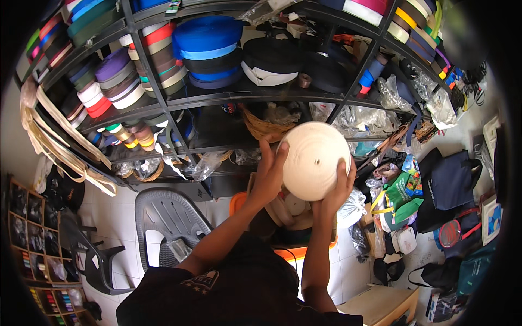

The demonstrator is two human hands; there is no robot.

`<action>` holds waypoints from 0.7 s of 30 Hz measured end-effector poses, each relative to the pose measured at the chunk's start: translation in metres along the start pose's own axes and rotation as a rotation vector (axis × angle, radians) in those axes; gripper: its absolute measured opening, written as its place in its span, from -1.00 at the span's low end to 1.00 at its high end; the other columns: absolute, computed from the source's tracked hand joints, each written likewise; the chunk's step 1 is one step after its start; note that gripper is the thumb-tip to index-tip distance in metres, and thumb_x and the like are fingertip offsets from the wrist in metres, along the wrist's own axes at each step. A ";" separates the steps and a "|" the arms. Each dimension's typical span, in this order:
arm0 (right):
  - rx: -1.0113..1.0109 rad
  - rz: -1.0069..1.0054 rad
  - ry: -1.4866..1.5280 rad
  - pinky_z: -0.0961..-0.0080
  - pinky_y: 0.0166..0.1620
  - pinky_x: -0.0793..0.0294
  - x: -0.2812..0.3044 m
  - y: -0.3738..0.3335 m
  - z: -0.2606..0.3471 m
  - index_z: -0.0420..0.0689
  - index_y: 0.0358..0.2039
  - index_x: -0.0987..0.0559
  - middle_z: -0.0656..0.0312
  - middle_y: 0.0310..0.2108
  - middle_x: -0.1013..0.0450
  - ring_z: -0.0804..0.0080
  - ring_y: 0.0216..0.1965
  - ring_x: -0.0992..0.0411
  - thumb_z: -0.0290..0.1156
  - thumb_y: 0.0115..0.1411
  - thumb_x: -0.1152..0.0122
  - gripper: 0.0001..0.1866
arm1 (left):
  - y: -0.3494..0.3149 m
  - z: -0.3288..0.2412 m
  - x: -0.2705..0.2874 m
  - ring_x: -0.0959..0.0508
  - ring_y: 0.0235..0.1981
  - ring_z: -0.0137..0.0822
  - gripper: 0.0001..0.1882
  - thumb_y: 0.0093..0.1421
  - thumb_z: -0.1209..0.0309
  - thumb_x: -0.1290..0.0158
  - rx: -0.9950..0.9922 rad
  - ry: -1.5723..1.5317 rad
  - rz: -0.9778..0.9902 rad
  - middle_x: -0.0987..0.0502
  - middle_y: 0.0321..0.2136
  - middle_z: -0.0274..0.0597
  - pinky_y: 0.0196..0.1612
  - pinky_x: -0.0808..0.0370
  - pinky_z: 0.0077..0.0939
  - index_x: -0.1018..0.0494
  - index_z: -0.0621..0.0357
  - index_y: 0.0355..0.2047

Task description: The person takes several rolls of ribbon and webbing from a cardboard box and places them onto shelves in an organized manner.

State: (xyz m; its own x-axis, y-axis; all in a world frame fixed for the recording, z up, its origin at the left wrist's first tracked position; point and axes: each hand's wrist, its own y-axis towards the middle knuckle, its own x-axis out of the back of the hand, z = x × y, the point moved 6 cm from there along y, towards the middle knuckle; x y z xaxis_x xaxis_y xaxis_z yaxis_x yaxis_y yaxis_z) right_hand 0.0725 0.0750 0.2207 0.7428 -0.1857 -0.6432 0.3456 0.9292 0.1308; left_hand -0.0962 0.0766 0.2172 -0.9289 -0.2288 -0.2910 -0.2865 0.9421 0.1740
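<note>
Cream disc-shaped webbing roll (312, 168) has left hand (268, 174) leftward, right hand (338, 190) at lower right, fingers grasping it, likely for balance.

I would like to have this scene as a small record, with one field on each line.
Left hand: at the left edge of a cream roll, thumb against it
Right hand: gripping the roll's lower right, thumb on its face
Roll: flat, round, ringed, small centre hole
Below: orange container, partly hidden by the arms
Ahead: black shelves with coloured rolls
Left: grey chair
Right: assorted bags, including a green one
</note>
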 end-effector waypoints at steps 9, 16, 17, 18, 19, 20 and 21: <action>-0.090 0.552 0.121 0.34 0.18 -0.32 -0.151 0.035 -0.014 -0.23 0.18 -0.24 0.09 0.10 -0.34 0.30 0.13 -0.34 -0.40 0.19 -0.19 -0.43 | 0.051 -0.142 0.039 -0.20 0.13 0.00 -0.49 0.32 0.21 0.05 -0.753 0.560 -0.268 -0.25 0.03 0.14 0.17 -0.16 -0.22 -0.20 0.36 0.11; 0.002 0.866 -0.017 0.37 0.14 -0.40 -0.236 0.044 -0.013 -0.22 0.13 -0.27 0.14 0.04 -0.36 0.32 0.10 -0.35 -0.77 -0.34 -0.48 -0.07 | 0.081 -0.181 0.077 -0.39 -0.02 -0.11 -0.34 0.27 0.19 -0.03 -0.717 0.482 -0.217 -0.24 0.06 0.13 -0.07 -0.42 -0.39 -0.13 0.40 0.22; 0.040 0.873 0.002 0.36 0.12 -0.43 -0.242 0.046 -0.012 -0.23 0.10 -0.29 0.14 0.01 -0.38 0.31 0.06 -0.38 -0.75 -0.33 -0.47 -0.10 | 0.085 -0.181 0.078 -0.40 -0.01 -0.12 -0.32 0.27 0.18 -0.04 -0.733 0.447 -0.192 -0.23 0.07 0.14 -0.09 -0.43 -0.41 -0.12 0.41 0.22; 0.046 0.855 -0.008 0.37 0.12 -0.43 -0.248 0.049 -0.014 -0.24 0.09 -0.29 0.14 0.01 -0.39 0.32 0.06 -0.39 -0.75 -0.32 -0.47 -0.12 | 0.089 -0.182 0.079 -0.40 0.00 -0.12 -0.31 0.26 0.18 -0.04 -0.748 0.412 -0.167 -0.23 0.08 0.14 -0.12 -0.45 -0.43 -0.11 0.43 0.22; 0.052 0.837 -0.018 0.38 0.11 -0.43 -0.254 0.052 -0.015 -0.24 0.08 -0.30 0.13 0.00 -0.39 0.32 0.05 -0.39 -0.74 -0.31 -0.47 -0.15 | 0.094 -0.183 0.081 -0.39 0.04 -0.09 -0.29 0.25 0.20 -0.07 -0.728 0.381 -0.136 -0.22 0.11 0.19 -0.12 -0.46 -0.44 -0.06 0.46 0.21; 0.056 0.815 -0.030 0.39 0.11 -0.43 -0.258 0.057 -0.018 -0.24 0.07 -0.31 0.13 0.00 -0.39 0.32 0.05 -0.39 -0.74 -0.29 -0.47 -0.17 | 0.100 -0.182 0.083 -0.39 0.04 -0.08 -0.29 0.24 0.21 -0.08 -0.693 0.344 -0.116 -0.22 0.11 0.22 -0.11 -0.46 -0.43 -0.05 0.45 0.20; 0.056 0.799 -0.031 0.41 0.10 -0.42 -0.261 0.062 -0.022 -0.25 0.07 -0.31 0.12 -0.01 -0.40 0.33 0.04 -0.40 -0.70 -0.28 -0.48 -0.18 | 0.105 -0.182 0.085 -0.38 0.05 -0.08 -0.29 0.24 0.22 -0.08 -0.657 0.306 -0.094 -0.22 0.11 0.24 -0.11 -0.46 -0.42 -0.04 0.45 0.18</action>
State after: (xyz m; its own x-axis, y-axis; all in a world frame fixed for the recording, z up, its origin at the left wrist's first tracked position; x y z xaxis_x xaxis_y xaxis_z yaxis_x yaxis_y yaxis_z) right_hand -0.1123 0.1885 0.3804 0.7929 0.5196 -0.3182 -0.2698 0.7677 0.5813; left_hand -0.2475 0.1116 0.3820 -0.8898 -0.4504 -0.0731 -0.3606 0.5958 0.7176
